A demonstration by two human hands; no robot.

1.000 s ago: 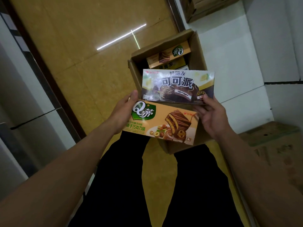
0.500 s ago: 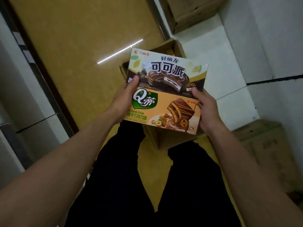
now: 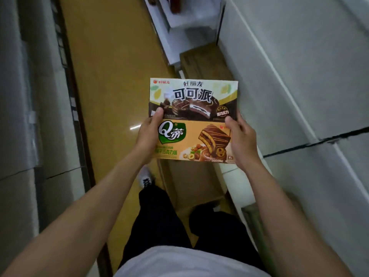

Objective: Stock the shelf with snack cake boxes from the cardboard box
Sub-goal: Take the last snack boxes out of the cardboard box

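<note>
I hold two snack cake boxes side by side, face up, at chest height. The dark chocolate pie box [image 3: 193, 98] is the farther one, and the tan hazelnut cake box [image 3: 194, 141] touches its near edge. My left hand [image 3: 148, 134] grips their left ends, thumb on the dark box. My right hand [image 3: 242, 139] grips the right ends, thumb on top. The open cardboard box [image 3: 191, 184] stands on the floor below, mostly hidden by the held boxes.
White shelf boards [image 3: 289, 80] run along the right side. A closed cardboard carton [image 3: 201, 60] lies on the floor ahead. Grey shelving [image 3: 26, 116] lines the left of the yellow aisle floor [image 3: 111, 80]. My legs and a white shoe [image 3: 145, 176] are below.
Both hands have lifted the two boxes up and away from the cardboard box. The view has risen and turned, so the cardboard box now lies under the held boxes.
</note>
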